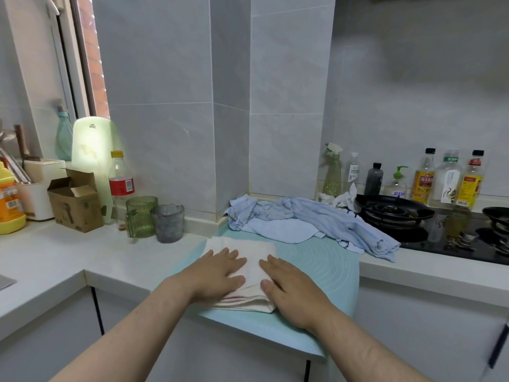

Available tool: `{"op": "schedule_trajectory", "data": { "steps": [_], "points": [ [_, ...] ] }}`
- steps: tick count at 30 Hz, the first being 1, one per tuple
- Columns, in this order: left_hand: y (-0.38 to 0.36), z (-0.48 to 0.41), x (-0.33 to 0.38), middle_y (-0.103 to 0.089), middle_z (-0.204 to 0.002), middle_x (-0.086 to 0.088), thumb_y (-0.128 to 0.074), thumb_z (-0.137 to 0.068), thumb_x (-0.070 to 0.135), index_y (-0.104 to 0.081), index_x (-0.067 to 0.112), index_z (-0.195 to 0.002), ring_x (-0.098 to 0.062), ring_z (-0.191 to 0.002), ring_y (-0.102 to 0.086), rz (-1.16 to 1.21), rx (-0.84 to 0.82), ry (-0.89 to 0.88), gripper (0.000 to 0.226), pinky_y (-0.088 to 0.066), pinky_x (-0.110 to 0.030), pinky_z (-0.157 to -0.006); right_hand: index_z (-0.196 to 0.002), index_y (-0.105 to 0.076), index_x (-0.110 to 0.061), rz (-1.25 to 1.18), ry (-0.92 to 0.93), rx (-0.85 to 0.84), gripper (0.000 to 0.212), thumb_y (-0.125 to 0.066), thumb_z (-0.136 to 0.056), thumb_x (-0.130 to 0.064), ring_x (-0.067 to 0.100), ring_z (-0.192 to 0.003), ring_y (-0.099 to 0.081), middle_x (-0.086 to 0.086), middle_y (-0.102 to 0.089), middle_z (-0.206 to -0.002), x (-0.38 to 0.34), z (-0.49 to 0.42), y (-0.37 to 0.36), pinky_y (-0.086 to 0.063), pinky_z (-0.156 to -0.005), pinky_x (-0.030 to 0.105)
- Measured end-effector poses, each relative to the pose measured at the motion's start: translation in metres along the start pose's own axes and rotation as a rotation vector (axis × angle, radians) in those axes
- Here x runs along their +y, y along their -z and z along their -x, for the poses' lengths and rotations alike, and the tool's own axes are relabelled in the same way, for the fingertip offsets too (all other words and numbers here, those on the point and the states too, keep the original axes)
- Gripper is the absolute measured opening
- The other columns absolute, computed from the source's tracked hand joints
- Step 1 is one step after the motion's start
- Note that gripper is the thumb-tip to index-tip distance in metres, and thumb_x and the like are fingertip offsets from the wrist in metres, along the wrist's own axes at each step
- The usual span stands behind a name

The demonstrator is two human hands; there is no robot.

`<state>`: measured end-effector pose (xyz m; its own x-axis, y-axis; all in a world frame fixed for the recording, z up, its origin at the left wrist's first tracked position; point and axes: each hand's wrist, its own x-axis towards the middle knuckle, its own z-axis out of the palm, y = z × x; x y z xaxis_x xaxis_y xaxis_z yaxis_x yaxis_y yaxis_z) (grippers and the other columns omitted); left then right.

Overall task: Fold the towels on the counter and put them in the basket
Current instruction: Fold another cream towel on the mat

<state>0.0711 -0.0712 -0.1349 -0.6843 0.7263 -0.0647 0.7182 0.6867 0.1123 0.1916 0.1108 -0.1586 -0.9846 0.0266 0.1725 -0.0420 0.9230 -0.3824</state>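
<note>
The white towel (248,245) lies folded on the teal mat (316,260), at the mat's left side near the front edge of the table (68,257). Its layered edge, with a faint red stripe, faces the person. Both hands are down on it. The left hand (220,274) presses flat on the towel's left half, fingers straight and spread, gripping nothing. The right hand (292,288) lies flat on the right half, fingers extended, thumb at the near fold, likewise holding nothing.

Just behind, a heap of light blue towels (303,219) sprawls unfolded across the back of the mat and trails toward the black stove (391,210) on the right. Oil and sauce bottles (449,180) line the wall beyond the stove. Over on the left stand a green glass jug (140,216) and a grey cup (168,223) side by side, with a red-labelled bottle (121,183) and an open cardboard box (74,199) behind them.
</note>
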Motion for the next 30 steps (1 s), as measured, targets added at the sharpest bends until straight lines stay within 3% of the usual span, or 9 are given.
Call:
{"op": "schedule_trajectory", "data": {
  "steps": [4, 9, 15, 19, 22, 24, 26, 28, 30],
  "points": [
    [-0.004, -0.001, -0.010, 0.007, -0.162, 0.009, -0.027, -0.092, 0.067, -0.007, 0.038, -0.154, -0.011, -0.149, 0.009, 0.021, -0.021, 0.057, 0.071, 0.005, -0.040, -0.121, -0.154, -0.009, -0.034, 0.153, -0.008, -0.097, 0.067, -0.033, -0.095, -0.054, 0.012, -0.149, -0.003, -0.009, -0.002, -0.163, -0.004, -0.003, 0.001, -0.008, -0.119, 0.036],
    [-0.004, -0.003, -0.016, 0.013, -0.162, 0.007, -0.030, -0.095, 0.064, -0.001, 0.034, -0.155, -0.010, -0.148, 0.012, 0.109, -0.057, 0.105, 0.073, 0.000, -0.039, -0.122, -0.155, -0.003, -0.027, 0.209, -0.025, -0.150, 0.068, -0.025, -0.096, -0.054, 0.015, -0.149, -0.001, -0.008, 0.003, -0.163, -0.006, -0.003, 0.000, -0.005, -0.119, 0.036],
    [-0.004, -0.002, -0.017, 0.013, -0.162, 0.007, -0.033, -0.089, 0.071, 0.001, 0.034, -0.154, -0.011, -0.149, 0.012, 0.110, -0.061, 0.101, 0.082, -0.003, -0.041, -0.122, -0.155, -0.011, -0.032, 0.156, -0.051, -0.143, 0.067, -0.029, -0.095, -0.057, 0.013, -0.149, -0.006, -0.011, -0.003, -0.162, -0.005, -0.004, 0.002, -0.007, -0.119, 0.035],
    [-0.009, 0.001, -0.018, 0.008, -0.162, 0.011, -0.018, -0.055, 0.097, -0.004, 0.036, -0.154, -0.009, -0.149, 0.008, 0.154, -0.006, 0.077, 0.117, -0.008, -0.039, -0.122, -0.147, -0.038, -0.027, -0.207, -0.190, 0.053, 0.056, -0.045, -0.095, -0.049, 0.013, -0.141, -0.030, -0.005, -0.028, -0.157, -0.010, -0.010, 0.007, -0.023, -0.112, 0.029],
    [-0.013, -0.001, -0.022, 0.007, -0.162, 0.011, -0.025, -0.069, 0.090, -0.006, 0.036, -0.154, -0.008, -0.149, 0.008, 0.156, 0.025, 0.072, 0.103, -0.009, -0.039, -0.122, -0.139, -0.046, -0.014, -0.732, -0.502, 0.203, 0.055, -0.063, -0.089, -0.028, 0.021, -0.119, -0.052, 0.005, -0.049, -0.139, -0.019, -0.034, 0.016, -0.043, -0.100, 0.033],
    [-0.015, 0.000, -0.022, 0.006, -0.162, 0.012, -0.024, -0.064, 0.093, -0.007, 0.036, -0.154, -0.008, -0.149, 0.007, 0.165, 0.034, 0.066, 0.108, -0.009, -0.038, -0.122, -0.112, -0.055, -0.005, -1.075, -0.638, 0.168, 0.027, -0.065, -0.088, -0.012, 0.022, -0.086, -0.059, 0.011, -0.057, -0.105, -0.027, -0.049, 0.028, -0.052, -0.071, 0.033],
    [-0.017, 0.000, -0.023, 0.005, -0.162, 0.012, -0.032, -0.071, 0.089, -0.007, 0.036, -0.154, -0.008, -0.149, 0.006, 0.176, 0.060, 0.067, 0.101, -0.010, -0.039, -0.122, -0.088, -0.052, -0.006, -1.135, -0.721, 0.108, 0.012, -0.063, -0.088, -0.002, 0.021, -0.066, -0.055, 0.011, -0.053, -0.083, -0.031, -0.061, 0.038, -0.047, -0.052, 0.029],
    [-0.020, -0.001, -0.026, 0.005, -0.162, 0.012, -0.039, -0.081, 0.079, -0.006, 0.036, -0.154, -0.007, -0.149, 0.006, 0.196, 0.100, 0.065, 0.091, -0.010, -0.039, -0.122, -0.093, -0.057, -0.004, -1.154, -0.771, -0.021, 0.009, -0.065, -0.088, -0.005, 0.023, -0.073, -0.060, 0.012, -0.061, -0.087, -0.033, -0.071, 0.038, -0.053, -0.065, 0.029],
    [-0.021, -0.001, -0.026, 0.006, -0.162, 0.011, -0.041, -0.084, 0.073, -0.005, 0.034, -0.155, -0.007, -0.149, 0.006, 0.206, 0.120, 0.068, 0.088, -0.010, -0.038, -0.122, -0.108, -0.060, -0.006, -1.055, -0.799, -0.106, 0.031, -0.072, -0.081, -0.014, 0.025, -0.088, -0.060, 0.011, -0.067, -0.105, -0.031, -0.077, 0.032, -0.048, -0.083, 0.029]
  ]
}}
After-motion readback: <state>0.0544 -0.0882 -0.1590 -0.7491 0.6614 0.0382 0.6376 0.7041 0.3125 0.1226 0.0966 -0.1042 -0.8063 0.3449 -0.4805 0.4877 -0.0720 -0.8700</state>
